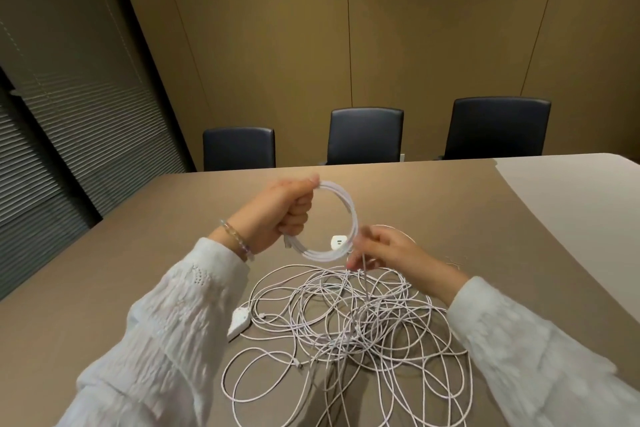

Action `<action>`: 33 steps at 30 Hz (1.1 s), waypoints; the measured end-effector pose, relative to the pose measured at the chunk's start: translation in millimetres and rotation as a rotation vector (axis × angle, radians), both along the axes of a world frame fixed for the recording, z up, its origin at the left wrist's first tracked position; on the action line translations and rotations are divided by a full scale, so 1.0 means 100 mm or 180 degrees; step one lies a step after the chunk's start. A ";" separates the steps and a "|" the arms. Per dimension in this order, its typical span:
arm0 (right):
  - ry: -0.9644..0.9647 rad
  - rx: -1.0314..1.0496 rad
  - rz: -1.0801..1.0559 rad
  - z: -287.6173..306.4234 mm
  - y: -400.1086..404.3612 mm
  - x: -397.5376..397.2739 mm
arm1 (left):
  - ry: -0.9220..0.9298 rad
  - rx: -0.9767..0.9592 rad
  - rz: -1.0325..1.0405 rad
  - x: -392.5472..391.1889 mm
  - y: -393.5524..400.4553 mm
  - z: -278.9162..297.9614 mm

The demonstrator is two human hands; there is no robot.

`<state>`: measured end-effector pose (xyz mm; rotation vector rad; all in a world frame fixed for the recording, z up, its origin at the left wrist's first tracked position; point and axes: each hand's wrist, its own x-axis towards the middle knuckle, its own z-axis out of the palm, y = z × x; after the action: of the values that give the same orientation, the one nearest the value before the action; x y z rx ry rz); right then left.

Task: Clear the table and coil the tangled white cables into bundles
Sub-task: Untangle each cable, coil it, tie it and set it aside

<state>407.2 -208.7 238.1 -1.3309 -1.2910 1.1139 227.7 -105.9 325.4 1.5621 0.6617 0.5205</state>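
Observation:
A large tangle of white cables (349,329) sprawls over the brown table (450,204) in front of me. My left hand (282,215) is raised above the table and grips a round coil of white cable (348,215) of several loops. My right hand (384,248) pinches a strand that runs from the coil down into the tangle. A white charger plug (338,241) lies on the table, seen through the coil. Another white adapter (239,322) lies at the tangle's left edge, beside my left sleeve.
Three dark chairs (365,135) stand along the table's far edge, in front of a tan panelled wall. Window blinds (69,135) fill the left side. A paler table section (571,180) lies at the far right.

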 end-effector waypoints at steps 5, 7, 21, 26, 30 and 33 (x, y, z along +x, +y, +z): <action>-0.0704 -0.0499 0.0515 -0.59 0.08 -0.05 | -0.0590 -0.0154 0.0525 -0.26 0.17 0.23; -0.0852 -0.0528 0.0405 -0.79 0.11 -0.02 | -0.0696 -0.0102 0.0837 -0.36 0.24 0.25; -0.1235 -0.0055 0.0033 -0.38 -0.02 -0.08 | -0.0085 0.0451 0.1834 -0.54 0.41 -0.13; -0.1895 0.0242 0.0354 0.05 -0.09 -0.48 | 0.0109 0.0553 0.1707 -0.29 0.25 -0.21; -0.2566 0.0694 -0.0194 0.19 -0.04 -0.58 | 0.0107 0.0024 0.0912 -0.15 0.05 -0.22; -0.3021 0.1121 -0.0735 0.26 -0.02 -0.55 | 0.0497 0.0314 0.0581 -0.08 -0.10 -0.25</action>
<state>352.7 -210.8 264.6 -1.7339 -1.8144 0.0207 219.8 -115.4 300.2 1.6554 0.9158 0.5780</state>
